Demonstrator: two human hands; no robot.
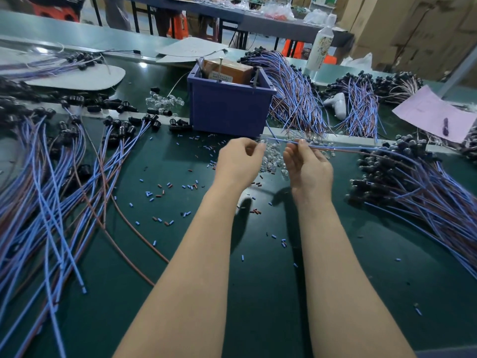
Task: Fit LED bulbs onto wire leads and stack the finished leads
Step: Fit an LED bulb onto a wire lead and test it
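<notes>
Left fingers (255, 149) are curling together at the tips, pinching what appears to be a small clear bulb (262, 143), though it is almost too small to make out. Right fingers (301, 146) are closing thumb to forefinger on a blue-and-brown wire lead (335, 149), holding it just above the desk (260, 285). The lead's free end is pointing toward the bulb, and its far end is trailing right. The left hand (238, 162) and right hand (308, 170) are hovering near each other, both forearms reaching in from the lower edge.

Directly beneath and between the hands, a heap of loose clear bulbs (272, 158) is lying on the green surface. Short blue and red snippets of insulation (165, 188) are scattering across the desk around the arms. To the right, a pile of leads with black sockets (402, 177) is lying with its wires fanning toward the near edge. To the left, a spread of long leads (51, 192) is sprawling over the desk. Just beyond the hands, a blue plastic bin (229, 109) is standing with a brown box (227, 71) inside. More bundled leads (296, 99) are lying behind it, near a white bottle (321, 46) and a pink sheet of paper (433, 113).
</notes>
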